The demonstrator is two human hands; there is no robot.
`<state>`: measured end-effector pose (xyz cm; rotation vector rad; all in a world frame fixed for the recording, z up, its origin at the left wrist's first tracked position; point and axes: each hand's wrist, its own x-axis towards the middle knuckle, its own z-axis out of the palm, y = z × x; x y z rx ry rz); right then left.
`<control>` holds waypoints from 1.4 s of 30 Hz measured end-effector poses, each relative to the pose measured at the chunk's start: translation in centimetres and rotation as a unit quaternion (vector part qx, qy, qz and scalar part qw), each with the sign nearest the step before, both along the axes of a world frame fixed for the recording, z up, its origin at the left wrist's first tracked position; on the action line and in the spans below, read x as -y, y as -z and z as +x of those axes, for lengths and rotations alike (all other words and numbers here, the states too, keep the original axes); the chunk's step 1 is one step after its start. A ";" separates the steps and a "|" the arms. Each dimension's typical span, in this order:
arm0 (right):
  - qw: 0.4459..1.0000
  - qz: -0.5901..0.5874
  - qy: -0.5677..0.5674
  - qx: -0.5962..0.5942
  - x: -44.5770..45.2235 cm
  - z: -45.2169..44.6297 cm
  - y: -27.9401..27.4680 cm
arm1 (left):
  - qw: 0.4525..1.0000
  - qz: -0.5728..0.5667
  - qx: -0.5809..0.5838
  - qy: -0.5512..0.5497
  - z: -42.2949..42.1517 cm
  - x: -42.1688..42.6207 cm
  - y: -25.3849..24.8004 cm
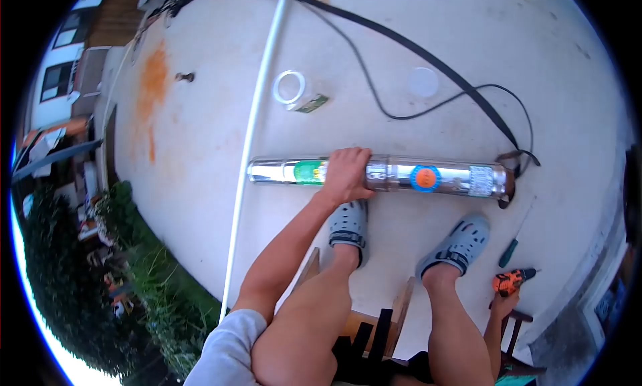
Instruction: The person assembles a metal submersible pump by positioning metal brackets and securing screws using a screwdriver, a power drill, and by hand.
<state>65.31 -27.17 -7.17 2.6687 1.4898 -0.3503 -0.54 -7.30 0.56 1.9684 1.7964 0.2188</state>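
A long stainless steel submersible pump lies crosswise on the concrete floor in front of my feet. It bears a green label and a round blue and orange sticker. My left hand is closed over its middle, fingers wrapped across the top. Low on the right, beside my leg, my right hand grips an orange and black cordless drill by the handle. The drill's tip points right. Just above the drill, a screwdriver with a dark green handle rests on the floor.
Beyond the pump stand a clear jar and a pale round lid. A white pipe runs along the left. Black cable curves to the pump's right end. A small metal fitting lies farther off. Plants border the left edge.
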 end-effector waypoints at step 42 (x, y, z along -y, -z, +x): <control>0.581 0.005 0.425 -0.694 -26.0 -23.1 -2.1 | 0.992 -0.105 0.062 -0.023 -1.0 -1.1 -0.7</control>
